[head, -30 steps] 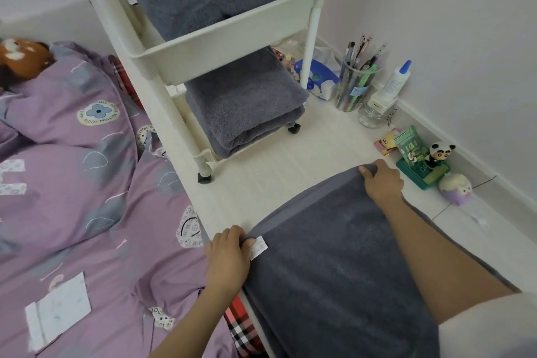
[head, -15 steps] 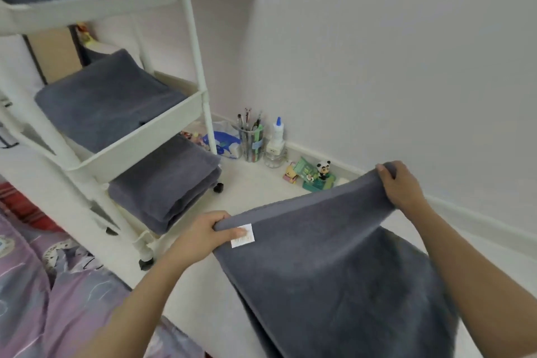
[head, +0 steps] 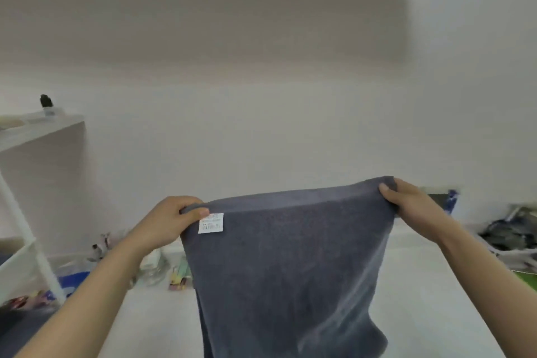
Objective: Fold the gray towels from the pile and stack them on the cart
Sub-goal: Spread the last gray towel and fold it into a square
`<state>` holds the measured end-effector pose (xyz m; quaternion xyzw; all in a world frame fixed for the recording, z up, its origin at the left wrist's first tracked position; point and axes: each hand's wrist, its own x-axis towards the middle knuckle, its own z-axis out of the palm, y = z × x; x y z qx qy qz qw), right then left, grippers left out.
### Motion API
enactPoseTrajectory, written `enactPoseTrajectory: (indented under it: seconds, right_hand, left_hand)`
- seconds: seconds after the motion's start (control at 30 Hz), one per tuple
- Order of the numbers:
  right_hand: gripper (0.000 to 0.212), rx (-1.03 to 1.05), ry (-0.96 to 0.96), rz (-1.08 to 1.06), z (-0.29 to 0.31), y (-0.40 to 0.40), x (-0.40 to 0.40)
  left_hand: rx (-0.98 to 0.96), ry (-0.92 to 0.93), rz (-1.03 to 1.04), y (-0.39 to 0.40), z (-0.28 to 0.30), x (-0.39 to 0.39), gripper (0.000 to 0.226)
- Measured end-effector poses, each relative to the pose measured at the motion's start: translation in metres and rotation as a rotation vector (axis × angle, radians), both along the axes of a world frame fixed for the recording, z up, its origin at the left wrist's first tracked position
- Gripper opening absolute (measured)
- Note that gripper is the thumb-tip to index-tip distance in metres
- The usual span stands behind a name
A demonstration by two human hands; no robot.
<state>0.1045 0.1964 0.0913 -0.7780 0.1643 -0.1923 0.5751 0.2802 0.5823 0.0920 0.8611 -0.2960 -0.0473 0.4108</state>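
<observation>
Towel [head: 290,264] is held up in the air in front of the wall [head: 261,96], hanging by its top edge, which runs nearly level and taut between the two hands. Its lower part drops out of the bottom of the view, so it cannot be told whether the bottom hem touches the floor. A white label [head: 211,222] is sewn at the top left corner.

That corner is pinched by the left hand [head: 171,222], thumb on the near face just beside the label and the other fingers curled behind the cloth. The top right corner is pinched the same way by the right hand [head: 406,202], thumb in front, fingers wrapped over the bunched edge.

The cart [head: 23,229] is seen only in part at the far left, as a white post and a tray rim, well apart from the towel. Small blurred clutter [head: 162,267] lies on the floor [head: 436,285] along the wall, behind the left forearm. More dark items [head: 514,229] are seen at the right edge.

The step in hand is judged to be the opening-out of one towel before folding; no fold is yet made. The next move would call for the two corners to be brought together, or the towel to be laid flat, with the edges kept aligned. Only then can it be carried left to the cart.
</observation>
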Motion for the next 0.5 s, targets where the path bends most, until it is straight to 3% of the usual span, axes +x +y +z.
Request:
enactPoseTrajectory:
  seconds: [0.07,0.17,0.3,0.5]
  right_hand:
    - [0.016,-0.011,-0.069,-0.058,0.015,-0.021,-0.033]
    - [0.024,0.053,-0.198,-0.078,0.035,-0.046,-0.069]
    - [0.016,0.241,-0.359,-0.008,0.056,-0.077,-0.098]
    - [0.023,0.295,-0.312,-0.079,0.059,-0.141,-0.101]
  left_hand:
    - [-0.069,0.018,-0.036,-0.029,0.015,-0.003,0.014]
    - [-0.168,-0.018,-0.064,-0.062,0.034,-0.017,0.023]
    - [-0.303,-0.043,-0.094,-0.1,0.054,-0.027,0.028]
    - [-0.341,0.013,-0.056,-0.193,0.064,-0.013,0.02]
